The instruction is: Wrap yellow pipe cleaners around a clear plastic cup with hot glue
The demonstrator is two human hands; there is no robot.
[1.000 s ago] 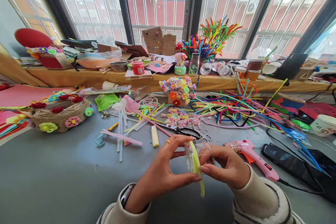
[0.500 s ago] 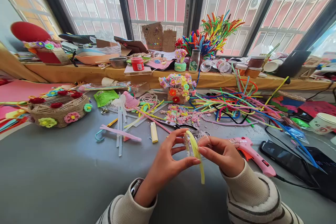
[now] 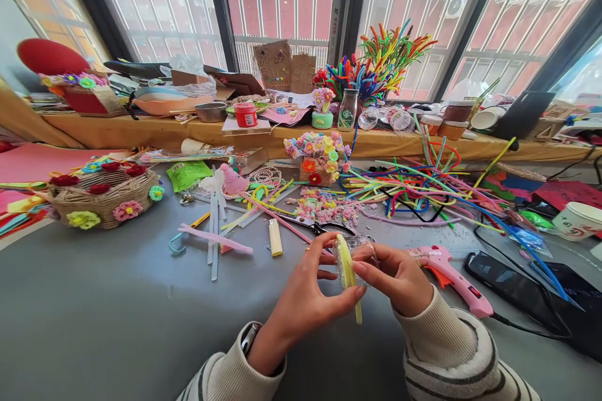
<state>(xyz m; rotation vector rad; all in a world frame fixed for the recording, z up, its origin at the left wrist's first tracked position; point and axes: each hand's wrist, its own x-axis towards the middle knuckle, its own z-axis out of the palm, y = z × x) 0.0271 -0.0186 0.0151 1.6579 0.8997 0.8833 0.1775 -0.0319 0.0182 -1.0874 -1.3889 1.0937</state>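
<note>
I stand in the room and look at the two hands working close together above the grey table. The left hand grips a clear container: the fingers are at its far side and the thumb is on the near side. The right hand is closed in a pinch, with the thumb at the yellow strip and the finger by the container's edge. If this pinch also grips the container, I cannot tell. The strip lies across the container, between the fingers of both hands, and its loose end hangs below the left thumb.

I judge that the step in hand is fitting the strip against the container. The next move seems to call for a firm left hold and a light, even press from the right fingers, because the clear wall may bend or slip.

Compared with half a second ago, the left thumb has come across the strip and now covers part of it, so less of the loose end is visible. To the right of the fingers, the pink glue gun lies on the table; to their left, the lighter rests, apart from them.
</note>
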